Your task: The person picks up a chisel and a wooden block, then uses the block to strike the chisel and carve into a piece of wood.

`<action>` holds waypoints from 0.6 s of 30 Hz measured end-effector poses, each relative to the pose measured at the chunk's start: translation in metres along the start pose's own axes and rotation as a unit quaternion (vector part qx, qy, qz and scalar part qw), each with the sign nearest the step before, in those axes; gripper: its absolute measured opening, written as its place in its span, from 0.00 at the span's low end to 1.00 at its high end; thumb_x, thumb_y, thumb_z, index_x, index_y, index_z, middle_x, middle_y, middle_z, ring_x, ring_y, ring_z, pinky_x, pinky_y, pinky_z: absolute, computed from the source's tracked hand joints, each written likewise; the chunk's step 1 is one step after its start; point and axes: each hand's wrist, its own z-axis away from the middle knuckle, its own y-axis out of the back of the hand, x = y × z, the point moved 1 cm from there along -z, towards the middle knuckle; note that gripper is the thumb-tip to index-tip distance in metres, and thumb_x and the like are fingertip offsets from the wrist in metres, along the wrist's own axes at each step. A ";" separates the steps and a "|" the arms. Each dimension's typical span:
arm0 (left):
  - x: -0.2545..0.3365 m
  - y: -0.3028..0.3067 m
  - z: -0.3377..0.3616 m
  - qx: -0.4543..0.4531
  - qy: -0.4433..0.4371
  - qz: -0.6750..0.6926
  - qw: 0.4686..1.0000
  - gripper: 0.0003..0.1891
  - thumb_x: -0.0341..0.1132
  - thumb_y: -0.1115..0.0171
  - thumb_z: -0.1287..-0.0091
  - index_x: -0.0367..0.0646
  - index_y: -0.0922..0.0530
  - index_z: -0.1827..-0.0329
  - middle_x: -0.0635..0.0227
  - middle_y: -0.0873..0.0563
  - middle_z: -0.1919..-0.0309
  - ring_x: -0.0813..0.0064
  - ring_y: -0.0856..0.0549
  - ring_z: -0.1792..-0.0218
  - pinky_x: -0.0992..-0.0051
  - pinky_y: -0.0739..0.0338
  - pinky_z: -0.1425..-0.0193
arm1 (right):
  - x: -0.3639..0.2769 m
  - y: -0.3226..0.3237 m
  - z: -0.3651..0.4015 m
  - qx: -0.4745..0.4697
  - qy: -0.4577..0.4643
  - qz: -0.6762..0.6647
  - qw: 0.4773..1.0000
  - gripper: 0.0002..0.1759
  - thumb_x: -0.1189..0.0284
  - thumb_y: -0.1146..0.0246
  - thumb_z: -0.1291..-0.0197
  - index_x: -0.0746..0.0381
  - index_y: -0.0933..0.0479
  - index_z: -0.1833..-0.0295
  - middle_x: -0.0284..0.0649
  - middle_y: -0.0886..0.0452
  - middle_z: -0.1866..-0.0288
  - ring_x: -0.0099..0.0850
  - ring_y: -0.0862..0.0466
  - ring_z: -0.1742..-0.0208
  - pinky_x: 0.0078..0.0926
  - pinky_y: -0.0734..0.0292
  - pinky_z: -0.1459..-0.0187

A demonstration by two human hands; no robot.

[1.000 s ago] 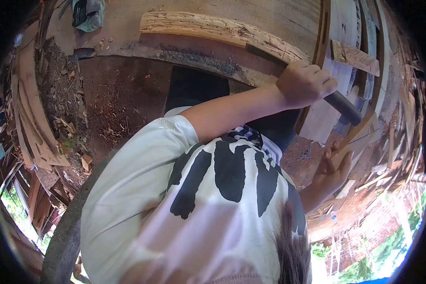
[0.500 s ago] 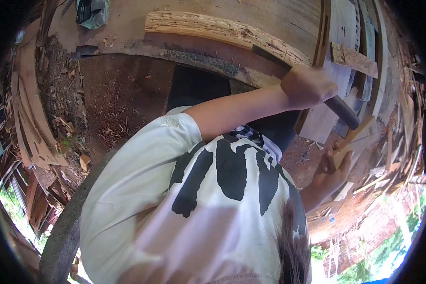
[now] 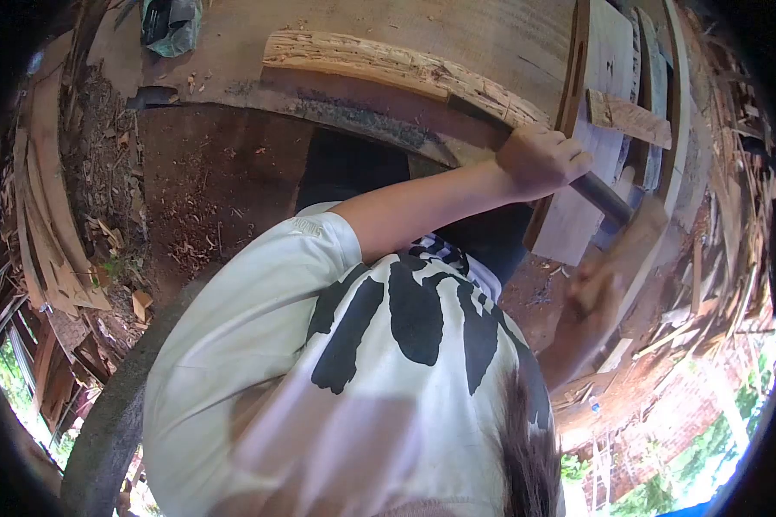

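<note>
My left hand [image 3: 539, 162] is closed around a dark rod-like tool [image 3: 602, 196]. The tool's thin end reaches the front edge of a rough, grooved wooden strip [image 3: 353, 52], and its thick end points right. At the right, my right hand [image 3: 588, 293] is blurred, with its fingers curled round the handle of a wooden mallet [image 3: 638, 237]. The mallet's blurred head is at the thick end of the tool; whether they touch is unclear.
Planks [image 3: 578, 202] lie side by side at the right, with a short board [image 3: 629, 119] across them. A plastic bag [image 3: 172, 26] is at the upper left. Scrap wood [image 3: 47, 207] and shavings lie at the left, more scrap at the far right.
My right hand has moved up and left with the mallet, bringing its head to the tool's thick end. My left hand keeps its grip. The whole view has shifted slightly.
</note>
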 end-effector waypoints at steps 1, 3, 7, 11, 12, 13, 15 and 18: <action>-0.003 0.000 0.000 0.003 -0.001 -0.002 1.000 0.13 0.42 0.29 0.54 0.55 0.23 0.68 0.76 0.21 0.76 0.75 0.15 0.74 0.72 0.24 0.71 | -0.006 -0.013 0.011 0.004 0.006 0.139 0.990 0.23 0.60 0.47 0.26 0.70 0.32 0.42 0.47 0.22 0.60 0.26 0.21 0.71 0.11 0.32 0.82; -0.009 0.001 0.000 -0.019 0.020 -0.001 1.000 0.14 0.43 0.29 0.53 0.54 0.23 0.67 0.76 0.21 0.76 0.74 0.15 0.73 0.72 0.24 0.71 | -0.012 -0.008 0.002 0.044 -0.015 0.064 0.997 0.21 0.60 0.46 0.26 0.70 0.31 0.45 0.46 0.21 0.61 0.25 0.22 0.72 0.11 0.33 0.83; -0.008 0.007 -0.004 -0.012 0.021 0.013 1.000 0.14 0.44 0.28 0.52 0.53 0.24 0.66 0.75 0.22 0.76 0.72 0.15 0.73 0.71 0.24 0.71 | -0.002 0.008 -0.018 -0.005 -0.003 -0.094 0.996 0.21 0.59 0.44 0.28 0.68 0.29 0.46 0.45 0.20 0.64 0.24 0.21 0.71 0.11 0.35 0.84; -0.015 0.011 -0.006 -0.035 0.043 0.017 0.998 0.15 0.45 0.28 0.50 0.53 0.24 0.66 0.74 0.21 0.76 0.71 0.15 0.73 0.70 0.24 0.71 | -0.008 0.004 -0.016 -0.041 -0.072 0.064 0.994 0.21 0.59 0.46 0.26 0.69 0.31 0.48 0.45 0.22 0.60 0.23 0.21 0.71 0.10 0.40 0.87; -0.016 0.013 -0.006 -0.038 0.039 0.016 0.998 0.15 0.45 0.28 0.50 0.53 0.24 0.66 0.74 0.21 0.76 0.71 0.15 0.73 0.70 0.23 0.71 | -0.007 0.004 -0.024 -0.051 -0.058 -0.044 0.996 0.19 0.60 0.45 0.27 0.67 0.31 0.47 0.45 0.21 0.62 0.23 0.21 0.71 0.10 0.40 0.87; -0.015 0.014 -0.005 -0.037 0.039 0.016 0.998 0.15 0.45 0.28 0.50 0.53 0.24 0.66 0.74 0.21 0.76 0.71 0.15 0.73 0.70 0.23 0.71 | -0.006 0.005 -0.026 -0.058 -0.045 -0.152 0.986 0.18 0.61 0.43 0.28 0.66 0.30 0.47 0.46 0.21 0.64 0.24 0.20 0.70 0.10 0.40 0.87; -0.014 0.014 -0.004 -0.039 0.030 0.016 0.999 0.15 0.45 0.27 0.50 0.53 0.24 0.67 0.74 0.22 0.76 0.70 0.15 0.73 0.69 0.23 0.71 | -0.002 -0.007 -0.015 -0.043 -0.036 -0.147 0.988 0.17 0.61 0.43 0.27 0.65 0.30 0.47 0.47 0.21 0.65 0.24 0.20 0.70 0.08 0.39 0.87; -0.020 0.011 0.000 -0.030 0.051 0.033 0.998 0.14 0.44 0.27 0.50 0.53 0.24 0.67 0.74 0.22 0.77 0.71 0.15 0.73 0.69 0.23 0.70 | -0.018 -0.021 0.002 -0.023 -0.034 0.077 0.996 0.21 0.59 0.46 0.26 0.68 0.32 0.42 0.47 0.21 0.61 0.23 0.22 0.73 0.05 0.39 0.87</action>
